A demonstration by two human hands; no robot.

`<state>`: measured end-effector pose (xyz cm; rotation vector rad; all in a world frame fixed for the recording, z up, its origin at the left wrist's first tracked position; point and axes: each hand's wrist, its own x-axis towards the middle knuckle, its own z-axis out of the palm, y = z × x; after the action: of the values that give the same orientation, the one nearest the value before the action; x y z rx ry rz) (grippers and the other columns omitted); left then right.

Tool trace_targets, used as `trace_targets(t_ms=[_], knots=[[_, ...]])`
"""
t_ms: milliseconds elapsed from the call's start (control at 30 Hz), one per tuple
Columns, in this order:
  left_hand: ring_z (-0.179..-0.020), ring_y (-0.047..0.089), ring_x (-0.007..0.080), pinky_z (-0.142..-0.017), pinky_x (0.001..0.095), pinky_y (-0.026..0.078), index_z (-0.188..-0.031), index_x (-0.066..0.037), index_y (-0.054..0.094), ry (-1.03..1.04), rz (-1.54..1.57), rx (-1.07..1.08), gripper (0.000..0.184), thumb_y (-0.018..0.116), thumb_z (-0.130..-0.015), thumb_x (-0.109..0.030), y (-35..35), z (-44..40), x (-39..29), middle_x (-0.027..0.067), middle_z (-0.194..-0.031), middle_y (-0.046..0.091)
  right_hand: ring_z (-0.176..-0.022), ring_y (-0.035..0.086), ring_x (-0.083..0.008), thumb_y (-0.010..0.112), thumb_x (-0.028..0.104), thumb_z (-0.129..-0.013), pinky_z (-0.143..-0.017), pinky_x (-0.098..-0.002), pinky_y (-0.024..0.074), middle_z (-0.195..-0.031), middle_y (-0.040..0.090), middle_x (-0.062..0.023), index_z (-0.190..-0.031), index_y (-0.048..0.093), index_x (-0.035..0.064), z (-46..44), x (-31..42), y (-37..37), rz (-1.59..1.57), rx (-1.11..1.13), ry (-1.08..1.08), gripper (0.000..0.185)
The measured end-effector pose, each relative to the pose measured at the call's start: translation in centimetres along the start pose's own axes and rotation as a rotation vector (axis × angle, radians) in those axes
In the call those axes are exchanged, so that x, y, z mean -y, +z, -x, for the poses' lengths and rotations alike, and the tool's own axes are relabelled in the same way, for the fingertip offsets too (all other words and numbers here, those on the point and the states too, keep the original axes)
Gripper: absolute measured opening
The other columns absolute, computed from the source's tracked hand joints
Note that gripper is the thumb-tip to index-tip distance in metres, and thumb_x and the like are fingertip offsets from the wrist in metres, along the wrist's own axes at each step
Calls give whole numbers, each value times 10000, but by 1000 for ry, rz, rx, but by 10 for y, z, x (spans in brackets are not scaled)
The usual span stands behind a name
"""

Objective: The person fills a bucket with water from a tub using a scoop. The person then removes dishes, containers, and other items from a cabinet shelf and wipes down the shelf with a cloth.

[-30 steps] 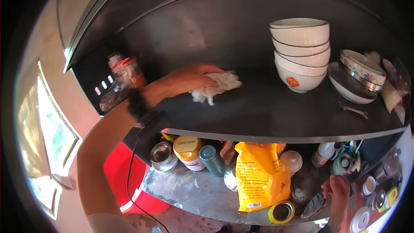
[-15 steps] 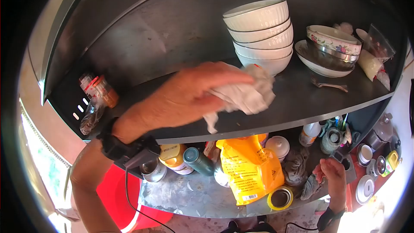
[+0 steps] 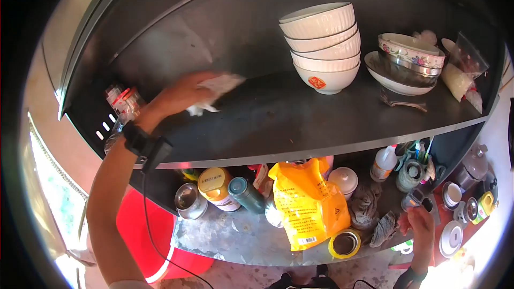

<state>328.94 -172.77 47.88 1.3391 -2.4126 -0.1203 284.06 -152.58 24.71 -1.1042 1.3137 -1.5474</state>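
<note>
My left hand is closed on a crumpled white cloth, over the left part of the dark upper shelf. Motion blurs the hand and cloth slightly. Past my wrist, at the left end, stand some red-lidded jars, partly hidden by my arm. My right hand hangs low at the right, beside a grey knitted cloth on the lower counter. Its fingers look loosely bent and apart, with nothing visible in them. A stack of white bowls stands on the upper shelf, right of the cloth.
Further right are flowered bowls, a fork and a plastic bag. Below, the counter holds a yellow bag, a tape roll, a green-capped bottle and jars. A red bucket stands lower left.
My left hand has moved the cloth leftward and back along the upper shelf, away from the bowls. A red label on the lowest bowl now shows fully. My right hand has shifted slightly down.
</note>
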Motion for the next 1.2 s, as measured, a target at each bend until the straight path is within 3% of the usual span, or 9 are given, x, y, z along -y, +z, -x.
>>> trace_targets(t_ms=[67, 167, 400, 467, 600, 733, 800, 1033, 1200], knots=[[-954, 525, 193, -813, 280, 410, -1108, 10, 488, -68, -181, -83, 352, 538, -778, -104, -16, 20, 21, 150, -1052, 542, -504, 492, -120, 524, 170, -829, -464, -228, 382, -656, 569, -99, -848, 552, -22, 1, -7, -5, -16, -49, -9, 195], [-931, 540, 193, -811, 285, 412, -1101, 19, 498, -411, -362, 93, 373, 563, -765, -131, -18, 41, 50, 146, -1017, 569, -468, 478, -105, 525, 175, -833, -439, -219, 372, -635, 562, -87, -789, 539, -6, -1, -8, -8, 11, -74, 40, 187], [-888, 548, 180, -778, 269, 418, -1096, -29, 514, -283, -140, 32, 386, 582, -753, -191, 24, -1, -13, 125, -982, 582, -476, 471, -98, 526, 214, -832, -417, -209, 353, -618, 543, -72, -769, 524, 17, -9, -24, 4, -12, -81, 66, 207], [-830, 569, 233, -742, 307, 432, -1023, -23, 545, -67, -89, 3, 367, 578, -719, -226, 40, -20, -35, 148, -904, 588, -477, 472, -98, 524, 215, -833, -418, -209, 353, -623, 546, -74, -761, 525, 20, -10, -24, 6, -17, -49, 65, 208], [-906, 523, 167, -782, 261, 407, -1054, -45, 530, 78, 86, 187, 338, 567, -733, -147, 49, -24, -103, 98, -984, 550, -470, 478, -110, 548, 197, -822, -434, -224, 366, -622, 559, -88, -771, 536, -5, -9, -20, 7, -35, -19, 60, 208], [-935, 502, 171, -791, 271, 400, -1023, -52, 536, 419, 70, 248, 339, 558, -685, -72, 46, -10, -96, 94, -986, 524, -477, 479, -109, 534, 205, -830, -436, -224, 366, -628, 560, -89, -771, 536, -4, -10, -16, 6, 9, -15, 76, 217], [-947, 493, 174, -801, 282, 395, -1009, -43, 535, 404, 70, 269, 347, 555, -663, -37, 31, 0, -78, 99, -993, 521, -480, 480, -109, 529, 205, -832, -436, -224, 366, -633, 562, -89, -771, 535, -3, -8, -17, 1, 19, -23, 74, 217], [-891, 549, 190, -792, 289, 414, -1046, -9, 520, -258, -211, 16, 333, 561, -724, -86, -19, 35, 12, 114, -944, 581, -467, 462, -101, 541, 237, -823, -428, -214, 351, -624, 546, -69, -821, 533, 6, -4, -25, -19, 34, -133, 115, 231], [-890, 570, 243, -792, 295, 423, -1047, 28, 520, -358, -343, -63, 398, 600, -708, -164, -1, 49, 39, 187, -957, 576, -469, 455, -98, 560, 251, -814, -432, -206, 340, -618, 537, -57, -844, 524, 18, -11, -32, -18, 8, -185, 135, 237]])
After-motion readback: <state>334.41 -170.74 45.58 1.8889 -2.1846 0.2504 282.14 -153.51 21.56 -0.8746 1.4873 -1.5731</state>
